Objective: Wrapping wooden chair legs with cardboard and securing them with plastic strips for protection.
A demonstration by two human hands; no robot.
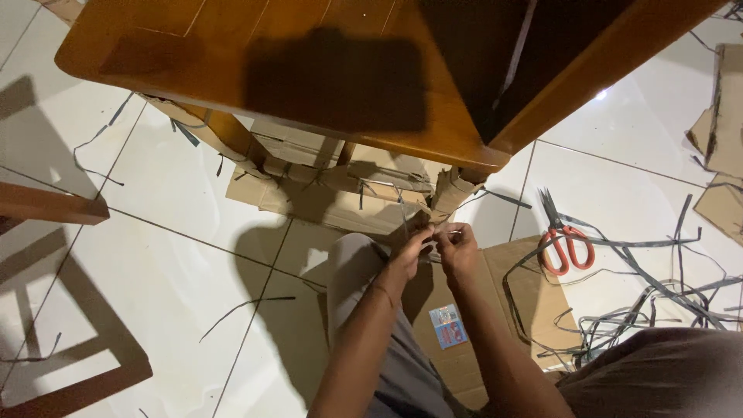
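Glossy white floor tiles (178, 255) carry scattered dark plastic strips (650, 306) and flat brown cardboard (495, 302). Above the fingers stands a polished wooden desk (309, 70), its leg (453, 190) wrapped in corrugated cardboard. Left hand (410, 251) and right hand (458, 249) meet just below that leg, forearms reaching up side by side, fingers pinched on a thin strap (402, 209) that runs up over the wrapping. Below the fingers a small blue-and-red sticker (448, 325) sits on the cardboard. Right of them lie red-handled scissors (563, 240).
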